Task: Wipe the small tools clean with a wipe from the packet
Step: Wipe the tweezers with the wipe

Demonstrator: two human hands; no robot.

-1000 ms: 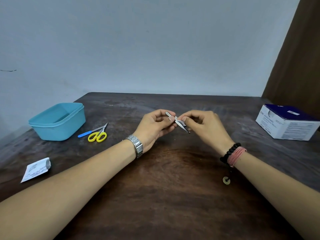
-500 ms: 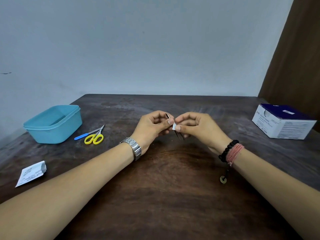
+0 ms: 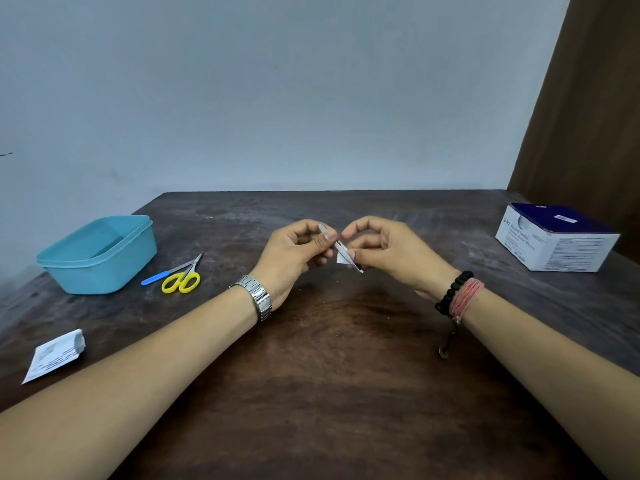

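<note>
metal tweezers (image 3: 341, 249) pinched by left hand (image 3: 294, 252), right hand (image 3: 388, 252) pinching wipe (image 3: 342, 258).

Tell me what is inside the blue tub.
The blue tub shows only a bare stretch of far inner wall and floor; its near wall hides the rest of the inside.

— Where have we got room to move on the table (image 3: 329, 393)?
— The near middle, between our forearms, lies bare.
— And the sides?
— Left: blue tub (image 3: 98, 254), scissors (image 3: 181, 277), blue-handled tool (image 3: 162, 276), torn packet (image 3: 55, 355). Far right: the swab box (image 3: 557, 239).
</note>
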